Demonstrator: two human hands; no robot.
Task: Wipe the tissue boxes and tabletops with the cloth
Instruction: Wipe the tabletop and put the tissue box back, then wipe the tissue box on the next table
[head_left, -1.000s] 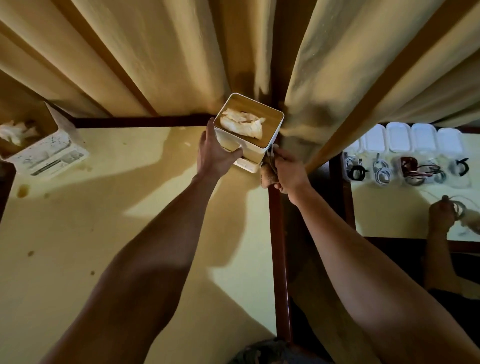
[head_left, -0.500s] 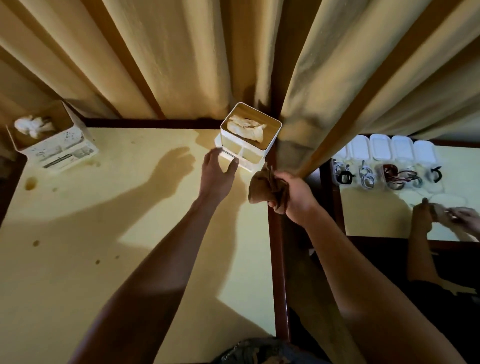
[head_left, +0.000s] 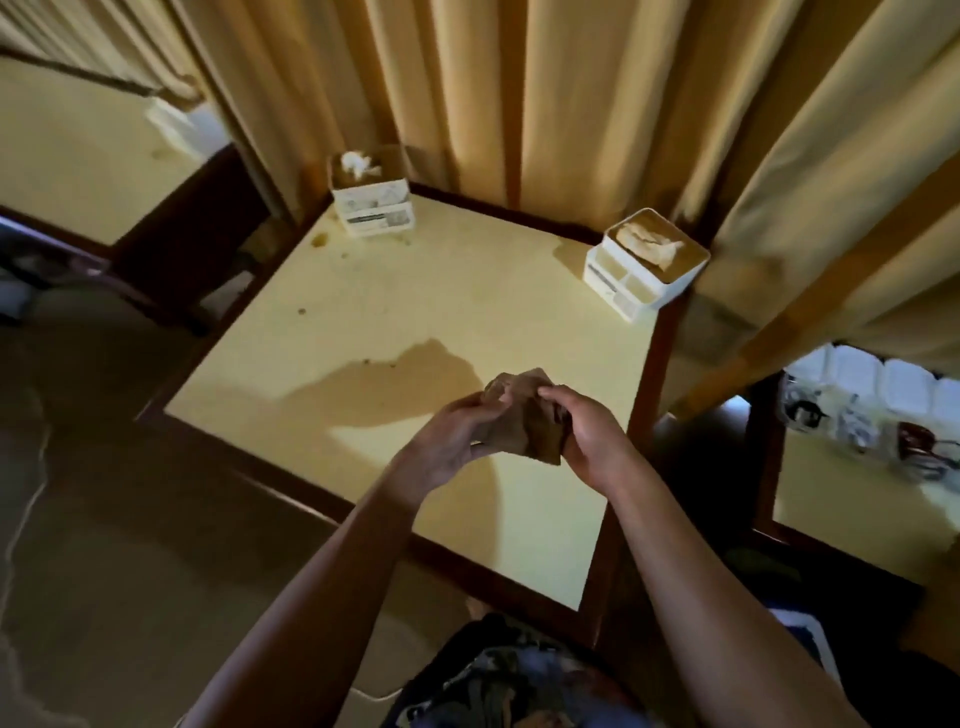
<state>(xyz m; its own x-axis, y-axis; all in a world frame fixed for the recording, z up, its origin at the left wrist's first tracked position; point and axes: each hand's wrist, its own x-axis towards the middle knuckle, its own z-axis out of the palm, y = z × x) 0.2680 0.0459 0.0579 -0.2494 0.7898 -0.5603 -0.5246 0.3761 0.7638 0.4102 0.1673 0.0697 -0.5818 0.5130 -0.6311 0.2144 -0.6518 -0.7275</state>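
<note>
Both hands, left hand (head_left: 457, 441) and right hand (head_left: 587, 436), pinch the bunched cloth (head_left: 524, 415) above the tabletop (head_left: 415, 312); bare surface stretches beyond the fingertips to two tissue boxes (head_left: 644, 265) at the far edge.

Long yellow curtains (head_left: 545, 104) hang behind. The floor (head_left: 104, 545) is dark and dim. Another bench (head_left: 78, 156) stands far left, with dark wood edges.

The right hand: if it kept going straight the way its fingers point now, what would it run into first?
The brown cloth the right hand already grips; just behind it the left hand, holding the other side. Depth is hard to judge.
</note>
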